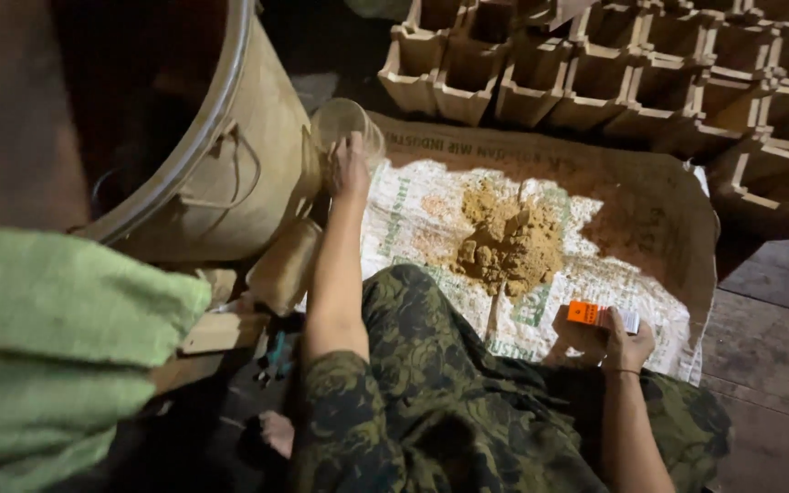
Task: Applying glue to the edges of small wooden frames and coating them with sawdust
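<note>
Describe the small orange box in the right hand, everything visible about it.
The small orange box is a flat rectangular pack, apparently cardboard, with an orange face and a pale, whitish end toward the right. It lies roughly level, held from below by the right hand, whose fingers curl around its underside. It sits above the edge of the printed woven sack, just right of the heap of tan powder. Whether it is open cannot be told.

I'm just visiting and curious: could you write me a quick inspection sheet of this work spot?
Surface: printed woven sack spread on dark wooden floorboards.
Job's things: heap of tan powder mid-sack; clear plastic cup; small orange box.
Clutter: green cloth, wood scraps.
Hands: left hand on the cup; right hand holds the orange box.
Cables: nothing seen.
Surroundings: large metal drum; rows of square wooden moulds.
</note>
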